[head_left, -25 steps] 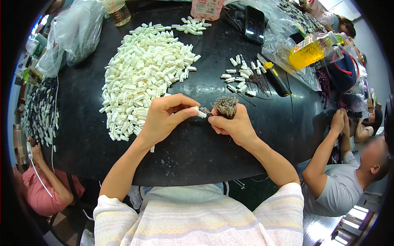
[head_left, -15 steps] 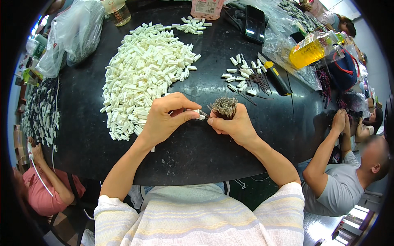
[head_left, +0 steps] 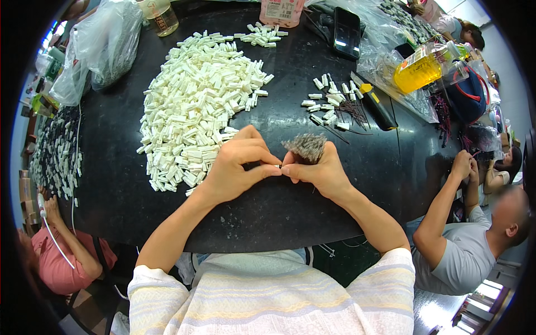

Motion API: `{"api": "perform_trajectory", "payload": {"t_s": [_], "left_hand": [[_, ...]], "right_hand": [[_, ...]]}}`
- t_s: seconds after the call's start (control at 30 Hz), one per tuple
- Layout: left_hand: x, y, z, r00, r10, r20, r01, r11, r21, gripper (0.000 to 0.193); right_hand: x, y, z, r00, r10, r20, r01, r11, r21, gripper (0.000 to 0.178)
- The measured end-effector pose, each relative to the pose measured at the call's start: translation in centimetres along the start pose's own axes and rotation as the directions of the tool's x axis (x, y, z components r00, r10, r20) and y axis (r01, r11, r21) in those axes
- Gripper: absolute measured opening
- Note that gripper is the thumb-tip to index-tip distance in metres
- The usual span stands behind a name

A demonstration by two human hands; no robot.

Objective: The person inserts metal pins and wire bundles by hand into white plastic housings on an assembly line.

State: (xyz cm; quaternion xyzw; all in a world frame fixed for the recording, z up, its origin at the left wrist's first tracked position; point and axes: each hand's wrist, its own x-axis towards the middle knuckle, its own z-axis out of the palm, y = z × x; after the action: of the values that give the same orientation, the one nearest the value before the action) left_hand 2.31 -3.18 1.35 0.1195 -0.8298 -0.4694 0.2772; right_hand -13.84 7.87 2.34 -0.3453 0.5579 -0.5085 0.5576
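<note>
Black tabletop (head_left: 312, 212) fills mid-frame. Left hand (head_left: 237, 167), fingers curled, pinches a small white piece (head_left: 277, 166) at centre; right hand (head_left: 318, 170) meets it, its grip clamped on a bristly bundle (head_left: 306, 147).

Glossy black tabletop (head_left: 290, 206) mirrors the lights; the heap of white connector housings (head_left: 195, 106) looks matt plastic; clear bags (head_left: 100, 44) are crinkled film.

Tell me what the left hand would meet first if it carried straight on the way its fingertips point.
The left hand points right, fingertips already touching the right hand over a small white piece. So it would meet the right hand's fingertips first; the bundle of thin wires sits just above that line.
</note>
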Motion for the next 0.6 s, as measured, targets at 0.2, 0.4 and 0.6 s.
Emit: {"api": "perform_trajectory", "payload": {"t_s": [0.2, 0.4, 0.6], "left_hand": [[0.5, 0.1, -0.9, 1.000, -0.012, 0.026, 0.012, 1.000, 0.013, 0.015], [0.7, 0.8, -3.7, 1.000, -0.003, 0.014, -0.004, 0.879, 0.477, 0.019], [0.3, -0.4, -2.9, 1.000, -0.021, 0.010, 0.014, 0.863, 0.506, 0.018]], "right_hand": [[0.3, -0.2, 0.3, 0.999, 0.009, -0.049, -0.012, 0.998, -0.058, 0.007], [0.3, -0.3, 0.2, 0.998, 0.043, -0.048, -0.037, 0.994, 0.104, 0.010], [0.4, -0.1, 0.0, 0.998, 0.059, -0.001, -0.059, 0.995, 0.086, 0.009]]}}
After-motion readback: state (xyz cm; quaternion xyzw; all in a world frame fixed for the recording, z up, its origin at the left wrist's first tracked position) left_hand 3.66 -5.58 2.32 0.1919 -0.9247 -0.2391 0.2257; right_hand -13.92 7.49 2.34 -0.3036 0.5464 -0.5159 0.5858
